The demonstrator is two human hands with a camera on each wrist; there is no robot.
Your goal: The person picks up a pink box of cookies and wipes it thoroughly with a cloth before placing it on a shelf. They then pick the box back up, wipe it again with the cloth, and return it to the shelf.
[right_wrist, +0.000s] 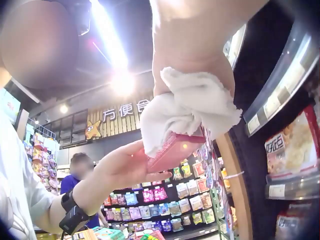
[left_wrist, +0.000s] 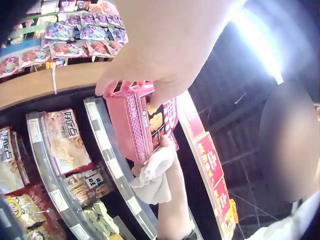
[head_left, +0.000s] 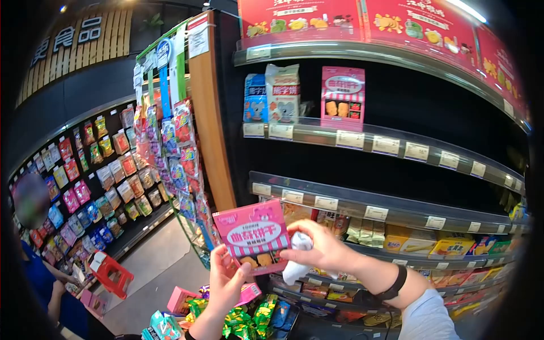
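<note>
A pink cookie box point(head_left: 252, 235) is held up in front of the shelves, its printed front facing the head camera. The left hand point(head_left: 225, 283) grips its lower left corner between thumb and fingers. At the box's right edge, the right hand point(head_left: 320, 246) holds a crumpled white cloth point(head_left: 297, 266), its fingers round the cloth and against the box. In the left wrist view the cloth point(left_wrist: 154, 175) lies at the box's end. The right wrist view shows the cloth point(right_wrist: 185, 110) covering much of the right hand's fingers.
A similar pink box point(head_left: 343, 96) stands on the upper shelf point(head_left: 317, 133), right of two snack bags point(head_left: 282, 93). Below the hands are green snack packs point(head_left: 241, 323) and pink boxes point(head_left: 181, 299). A red stool point(head_left: 111, 276) and a person in blue point(head_left: 42, 294) are at the left.
</note>
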